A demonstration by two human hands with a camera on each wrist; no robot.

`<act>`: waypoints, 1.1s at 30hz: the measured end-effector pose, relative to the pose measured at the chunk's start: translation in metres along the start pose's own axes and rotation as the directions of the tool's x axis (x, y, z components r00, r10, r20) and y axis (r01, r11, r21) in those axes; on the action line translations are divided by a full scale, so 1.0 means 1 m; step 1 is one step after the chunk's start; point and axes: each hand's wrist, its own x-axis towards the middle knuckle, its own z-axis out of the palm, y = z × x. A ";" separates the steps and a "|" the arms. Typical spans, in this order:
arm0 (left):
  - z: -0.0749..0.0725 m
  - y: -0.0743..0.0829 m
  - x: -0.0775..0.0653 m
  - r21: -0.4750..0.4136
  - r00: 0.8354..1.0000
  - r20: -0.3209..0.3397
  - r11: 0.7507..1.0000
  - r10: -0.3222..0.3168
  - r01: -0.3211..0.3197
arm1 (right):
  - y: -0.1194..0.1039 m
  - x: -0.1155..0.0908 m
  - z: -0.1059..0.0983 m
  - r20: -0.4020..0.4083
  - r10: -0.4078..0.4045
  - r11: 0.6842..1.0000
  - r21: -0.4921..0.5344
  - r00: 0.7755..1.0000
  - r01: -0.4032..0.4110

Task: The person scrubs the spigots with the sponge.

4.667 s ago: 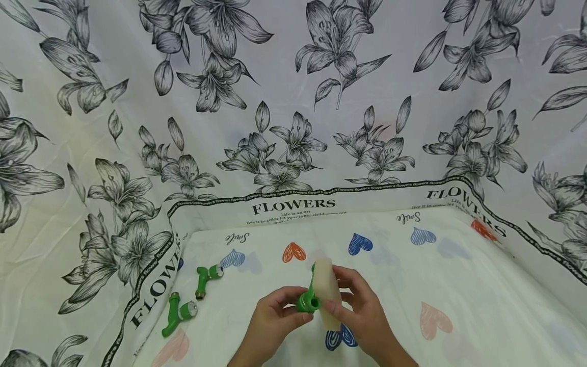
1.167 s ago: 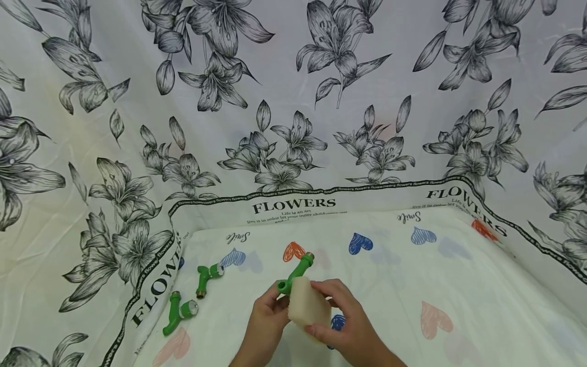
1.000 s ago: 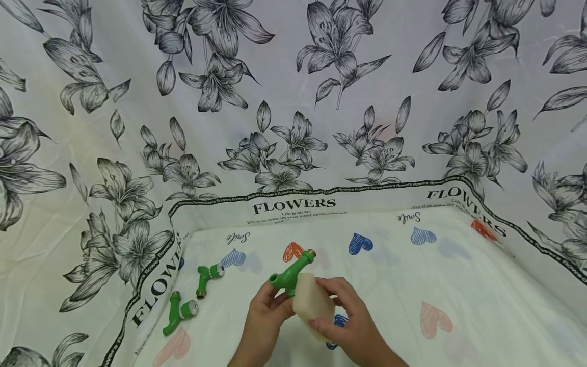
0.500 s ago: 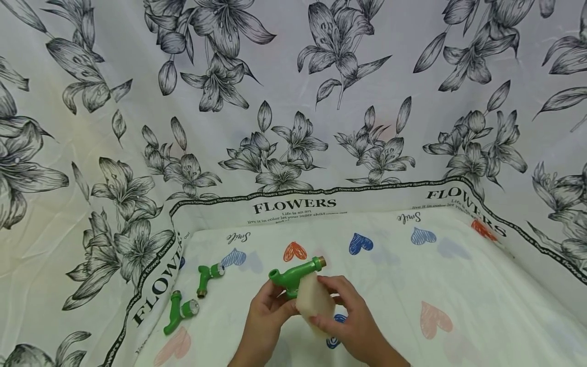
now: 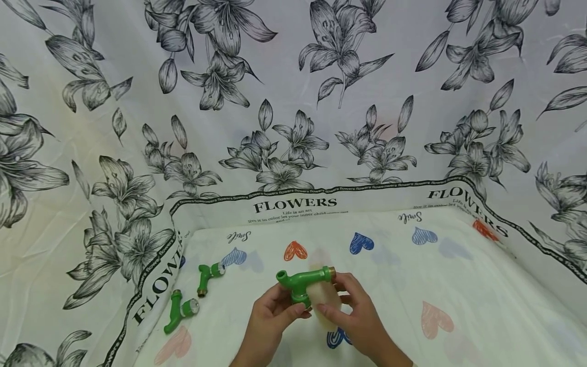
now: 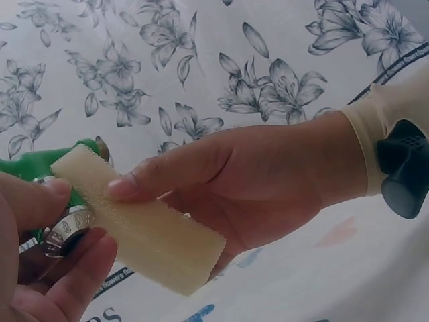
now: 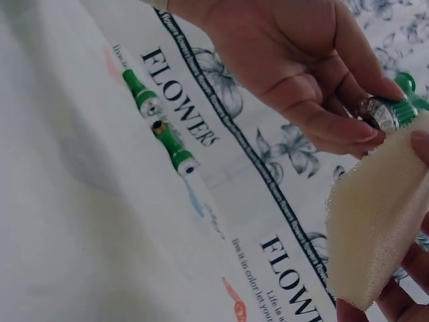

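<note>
A green tap [image 5: 307,278] with a brass threaded end is held up over the cloth, its pipe now lying nearly level. My left hand [image 5: 271,315] pinches its silver-and-green knob, plainly seen in the right wrist view as a ribbed knob [image 7: 383,114]. A cream sponge [image 6: 147,221] is gripped by my right hand [image 5: 359,316], thumb on one face and fingers behind. In the head view the sponge touches the underside of the pipe near the brass end. The right index finger lies close to that end; whether it touches is unclear.
Two more green taps lie on the left of the white heart-print cloth [image 5: 390,285]: one tap [image 5: 210,278] farther back, another tap [image 5: 180,312] nearer. A flower-print curtain [image 5: 275,102] rises behind and along both sides.
The tap has turned from slanting away to nearly level, its brass end swinging right and nearer. The sponge has gone from in front of the tap to under its pipe. Both hands keep hold.
</note>
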 end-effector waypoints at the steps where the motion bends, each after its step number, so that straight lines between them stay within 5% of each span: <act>1: 0.000 -0.001 0.000 0.001 1.000 -0.006 1.000 0.005 -0.005 | -0.001 -0.001 0.001 0.002 0.004 1.000 0.002 1.000 -0.004; 9: 0.000 -0.003 0.004 0.035 0.994 -0.101 0.998 0.052 -0.049 | -0.004 -0.009 0.007 0.092 -0.039 0.999 0.038 0.995 0.035; 17: 0.000 -0.004 0.006 0.005 0.990 -0.129 0.998 0.060 -0.060 | -0.005 -0.010 0.008 0.100 -0.098 0.995 0.042 0.990 0.094; 27: 0.000 -0.004 0.005 0.023 0.992 -0.089 0.996 0.088 -0.086 | -0.002 -0.006 0.007 0.068 -0.143 0.990 -0.008 0.987 0.144; 33: 0.002 -0.002 0.002 -0.012 0.998 -0.057 1.000 0.011 -0.012 | 0.000 -0.001 0.002 0.020 -0.059 0.998 0.010 0.998 0.059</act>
